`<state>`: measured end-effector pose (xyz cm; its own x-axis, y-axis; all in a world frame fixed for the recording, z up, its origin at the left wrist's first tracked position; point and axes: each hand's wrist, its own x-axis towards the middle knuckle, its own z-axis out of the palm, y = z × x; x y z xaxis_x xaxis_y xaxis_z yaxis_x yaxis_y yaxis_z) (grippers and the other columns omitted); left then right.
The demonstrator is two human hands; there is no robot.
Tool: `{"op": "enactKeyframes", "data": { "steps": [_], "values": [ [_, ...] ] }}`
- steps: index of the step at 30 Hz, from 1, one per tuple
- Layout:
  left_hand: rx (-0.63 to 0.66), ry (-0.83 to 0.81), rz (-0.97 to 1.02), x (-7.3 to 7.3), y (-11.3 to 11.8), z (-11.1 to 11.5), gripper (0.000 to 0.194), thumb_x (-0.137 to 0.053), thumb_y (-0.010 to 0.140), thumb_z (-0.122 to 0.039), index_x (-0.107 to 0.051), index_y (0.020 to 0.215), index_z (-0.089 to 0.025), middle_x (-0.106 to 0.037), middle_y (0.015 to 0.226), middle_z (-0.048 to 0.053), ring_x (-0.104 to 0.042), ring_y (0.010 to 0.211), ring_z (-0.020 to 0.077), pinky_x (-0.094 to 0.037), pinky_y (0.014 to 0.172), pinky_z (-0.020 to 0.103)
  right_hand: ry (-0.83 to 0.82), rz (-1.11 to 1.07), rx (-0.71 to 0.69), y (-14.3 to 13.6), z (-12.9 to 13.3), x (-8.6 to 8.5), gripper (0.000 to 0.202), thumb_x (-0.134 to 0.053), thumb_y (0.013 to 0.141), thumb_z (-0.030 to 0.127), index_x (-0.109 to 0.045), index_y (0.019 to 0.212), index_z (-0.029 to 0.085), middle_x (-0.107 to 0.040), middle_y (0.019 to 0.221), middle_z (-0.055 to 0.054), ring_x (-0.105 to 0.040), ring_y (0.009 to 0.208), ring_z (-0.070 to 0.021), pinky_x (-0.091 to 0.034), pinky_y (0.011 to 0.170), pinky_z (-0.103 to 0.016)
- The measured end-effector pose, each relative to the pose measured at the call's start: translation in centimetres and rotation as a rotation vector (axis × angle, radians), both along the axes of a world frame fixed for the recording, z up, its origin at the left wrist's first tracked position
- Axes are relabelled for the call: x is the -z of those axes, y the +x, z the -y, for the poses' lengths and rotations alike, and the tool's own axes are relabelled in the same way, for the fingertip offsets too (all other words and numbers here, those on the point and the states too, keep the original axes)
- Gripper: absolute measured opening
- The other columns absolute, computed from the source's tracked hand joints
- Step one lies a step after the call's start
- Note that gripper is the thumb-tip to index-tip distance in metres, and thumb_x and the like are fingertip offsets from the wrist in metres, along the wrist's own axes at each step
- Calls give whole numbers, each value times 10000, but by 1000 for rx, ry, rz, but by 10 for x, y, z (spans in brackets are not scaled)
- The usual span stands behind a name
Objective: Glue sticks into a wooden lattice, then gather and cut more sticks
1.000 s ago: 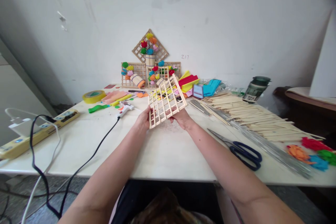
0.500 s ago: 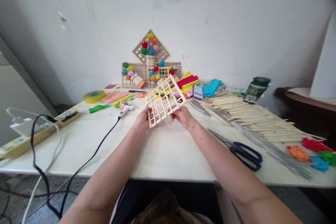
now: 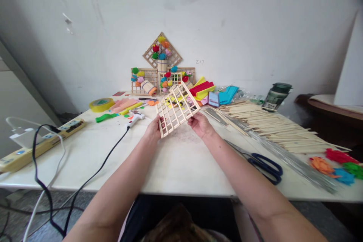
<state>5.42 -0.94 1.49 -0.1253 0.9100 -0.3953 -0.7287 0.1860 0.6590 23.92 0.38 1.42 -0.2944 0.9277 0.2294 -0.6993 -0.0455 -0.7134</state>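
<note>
A square lattice of pale wooden sticks [image 3: 178, 117] is held up at a tilt over the table. My left hand [image 3: 154, 127] is closed on its left edge. The fingers of my right hand [image 3: 200, 124] pinch its lower right edge. Behind it, finished stick lattices with coloured paper flowers and a small stick basket [image 3: 162, 65] lean against the wall. To the left of my left hand a white hot glue gun [image 3: 136, 118] lies on the table.
Scissors [image 3: 265, 164], a row of loose wooden sticks [image 3: 283, 126] and grey wires [image 3: 295, 159] lie to the right. A dark green bottle [image 3: 277, 96] stands behind them. Yellow tape [image 3: 101, 104] and a power strip [image 3: 68, 130] with cables are on the left. Crepe paper [image 3: 202, 89] lies at the back.
My right hand has shifted slightly right along the lattice's lower edge, and its fingers have drawn back. The lattice has tilted a little; my left hand keeps its hold.
</note>
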Motion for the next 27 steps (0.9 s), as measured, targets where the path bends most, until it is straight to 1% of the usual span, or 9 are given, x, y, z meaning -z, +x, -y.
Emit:
{"op": "enactKeyframes", "data": {
  "steps": [5,10,15,20,24,27],
  "values": [
    [0,1,-22,-2,1,2,285,-407,870,-293,-454,622,-161,-461,431,-34,-446,315,90,-434,391,226,-17,-33,20,0,0,-2,125,-667,625,135,-581,715,151,-637,682,3,-551,532,-77,-451,432,-180],
    [-2,13,-16,1,0,-2,272,-401,874,-287,-454,638,-162,-474,440,-35,-434,311,79,-421,380,209,-20,-112,-8,1,4,-8,99,-644,655,128,-552,672,160,-593,601,30,-508,481,-58,-438,420,-168],
    [16,-10,-31,3,0,-3,267,-397,875,-300,-466,658,-161,-519,471,-16,-483,342,92,-432,387,210,22,-157,-60,-2,10,-14,94,-637,687,166,-543,698,172,-571,587,49,-498,478,-50,-435,422,-160],
    [47,-24,-13,1,1,-1,275,-383,881,-311,-459,661,-164,-496,450,-28,-457,312,86,-430,372,210,48,-121,-133,-7,14,-17,132,-654,676,188,-547,749,160,-569,606,42,-494,483,-49,-432,420,-159],
    [66,-19,16,-1,3,2,264,-396,875,-315,-461,668,-164,-467,434,-39,-450,304,86,-400,335,198,63,-62,-95,-10,15,-18,150,-662,669,210,-527,717,168,-541,578,48,-479,471,-55,-432,415,-169],
    [68,-13,45,-3,4,3,271,-397,875,-313,-455,657,-164,-448,422,-43,-412,279,74,-370,308,185,90,3,-80,-10,15,-16,171,-669,657,233,-511,685,174,-502,544,52,-451,442,-56,-423,403,-182]
  ]
}}
